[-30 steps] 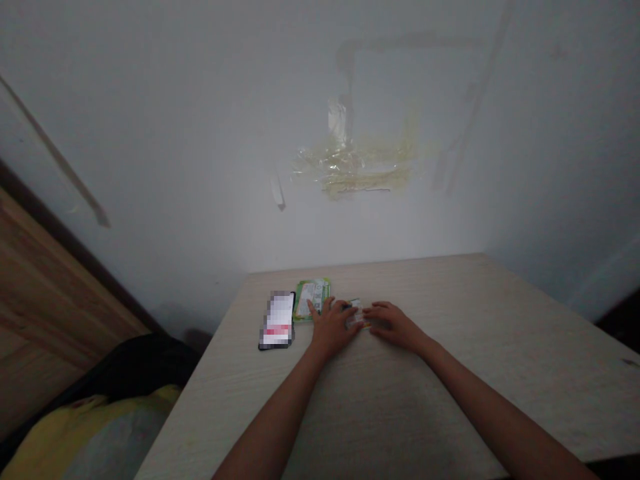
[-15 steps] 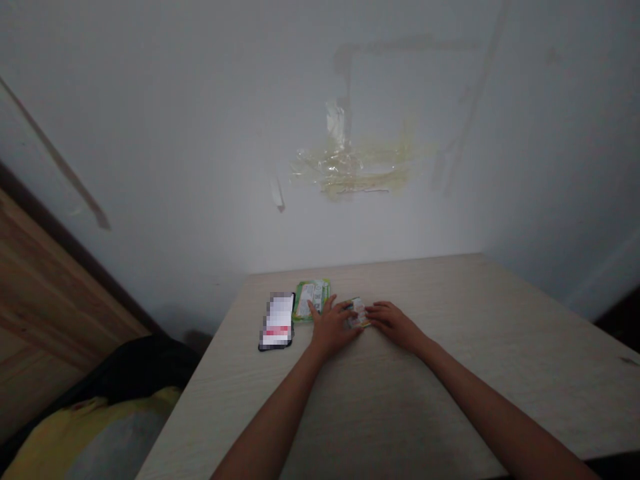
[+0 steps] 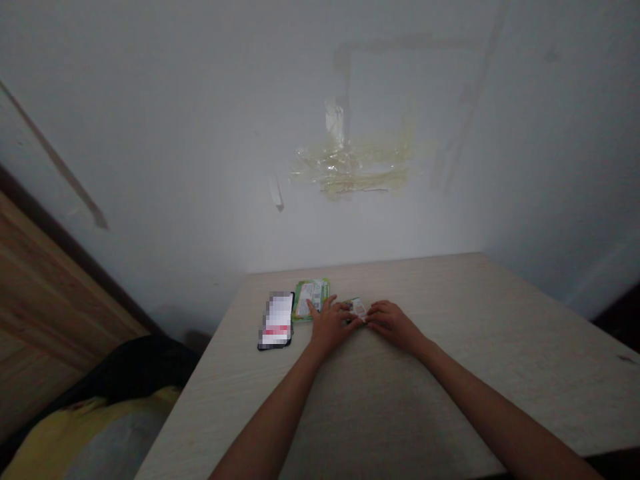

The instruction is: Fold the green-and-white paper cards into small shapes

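Observation:
A small flat printed packet (image 3: 359, 308), white with green and orange print, lies on the table between my two hands. My left hand (image 3: 332, 327) covers its left part; the thumb and index finger grip its near edge while the outer fingers are spread to the left. From the other side, my right hand (image 3: 393, 323) has its bent fingers together at the packet's right edge, seemingly pinching it. Just left of my left hand lies a larger green-and-white printed packet (image 3: 311, 299), and my little finger overlaps its edge.
A phone (image 3: 277, 323) with a lit, blurred screen lies left of the green packet. The pale wooden table (image 3: 400, 413) meets a white wall (image 3: 200, 167) bearing old tape. At the lower left are a yellow and grey cloth item (image 3: 105, 433) and wooden panelling (image 3: 40, 300).
My left thumb and the right fingertips have come closer together over the packet's near edge, and less of the packet shows. The phone and green packet stay put.

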Available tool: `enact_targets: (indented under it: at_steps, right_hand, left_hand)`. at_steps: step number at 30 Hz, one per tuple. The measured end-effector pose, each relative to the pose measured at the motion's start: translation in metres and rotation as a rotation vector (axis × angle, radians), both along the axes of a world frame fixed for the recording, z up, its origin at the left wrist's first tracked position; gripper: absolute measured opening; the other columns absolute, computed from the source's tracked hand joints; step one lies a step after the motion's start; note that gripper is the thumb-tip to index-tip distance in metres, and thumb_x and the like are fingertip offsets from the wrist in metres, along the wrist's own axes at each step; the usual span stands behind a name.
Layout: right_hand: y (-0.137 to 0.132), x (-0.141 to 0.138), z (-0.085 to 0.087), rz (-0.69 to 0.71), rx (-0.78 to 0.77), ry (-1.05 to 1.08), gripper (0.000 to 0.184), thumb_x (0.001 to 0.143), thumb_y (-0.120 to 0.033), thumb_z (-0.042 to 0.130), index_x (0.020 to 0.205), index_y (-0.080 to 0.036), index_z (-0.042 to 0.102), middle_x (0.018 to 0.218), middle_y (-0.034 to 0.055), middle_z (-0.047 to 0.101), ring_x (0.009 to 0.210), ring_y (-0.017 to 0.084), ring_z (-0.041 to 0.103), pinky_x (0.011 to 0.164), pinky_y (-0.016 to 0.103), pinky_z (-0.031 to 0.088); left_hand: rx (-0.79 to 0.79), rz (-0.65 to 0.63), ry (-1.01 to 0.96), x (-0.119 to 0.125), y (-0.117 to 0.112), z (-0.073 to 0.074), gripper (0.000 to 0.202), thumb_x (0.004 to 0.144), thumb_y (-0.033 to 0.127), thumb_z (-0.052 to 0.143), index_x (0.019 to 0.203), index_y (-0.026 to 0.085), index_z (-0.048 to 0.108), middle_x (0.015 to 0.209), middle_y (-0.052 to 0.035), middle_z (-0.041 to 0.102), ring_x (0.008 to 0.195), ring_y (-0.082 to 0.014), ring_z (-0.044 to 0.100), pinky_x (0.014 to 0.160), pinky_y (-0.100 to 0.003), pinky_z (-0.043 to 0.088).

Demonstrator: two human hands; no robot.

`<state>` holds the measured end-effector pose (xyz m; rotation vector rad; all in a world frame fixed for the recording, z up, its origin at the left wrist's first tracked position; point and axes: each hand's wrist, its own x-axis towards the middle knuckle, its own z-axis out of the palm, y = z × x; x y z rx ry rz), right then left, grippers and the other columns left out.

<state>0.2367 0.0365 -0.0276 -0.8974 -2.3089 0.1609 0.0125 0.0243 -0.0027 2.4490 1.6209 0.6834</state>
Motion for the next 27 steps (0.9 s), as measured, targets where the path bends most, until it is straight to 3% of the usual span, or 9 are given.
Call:
enact_targets:
  at_steps: [14,19,22,27]
  right_hand:
    - [0.0,-0.004,-0.004,-0.08,0.074,-0.044,0.014,0.089,-0.027,0.059,0.088,-0.022,0.071,0.091,0.0067,0.069,0.101,0.022,0.059,0.093,0.039,0.044]
    - [0.0,-0.005,-0.006,-0.135,0.091,-0.076,0.016,0.09,-0.024,0.054,0.086,-0.02,0.069,0.093,0.0084,0.069,0.1,0.022,0.06,0.096,0.041,0.043]
    - [-0.002,-0.006,-0.007,-0.184,0.058,-0.067,0.019,0.091,-0.022,0.052,0.104,-0.018,0.065,0.099,0.0086,0.069,0.099,0.022,0.061,0.103,0.044,0.038]
    - [-0.005,-0.008,-0.003,-0.284,0.008,-0.019,0.055,0.087,-0.019,0.048,0.141,-0.014,0.037,0.119,0.0132,0.063,0.104,0.024,0.059,0.102,0.043,0.041]
  left_hand:
    - [0.043,-0.029,0.021,0.001,0.002,-0.004,0.023,0.082,0.055,0.059,0.093,0.039,0.073,0.111,0.0015,0.068,0.127,-0.032,0.042,0.1,-0.077,-0.015]
    - [0.068,0.014,0.043,0.0,0.004,-0.007,0.039,0.075,0.058,0.067,0.11,0.041,0.065,0.119,0.0006,0.065,0.129,-0.0326,0.041,0.102,-0.078,-0.01]
    - [0.108,0.082,0.044,0.001,0.004,-0.009,0.062,0.07,0.059,0.07,0.127,0.04,0.054,0.129,-0.0034,0.059,0.131,-0.0335,0.039,0.105,-0.077,-0.005]
    - [0.147,0.206,0.007,0.005,0.006,-0.011,0.097,0.062,0.062,0.074,0.143,0.028,0.034,0.142,-0.0125,0.044,0.132,-0.0354,0.037,0.107,-0.075,0.004]
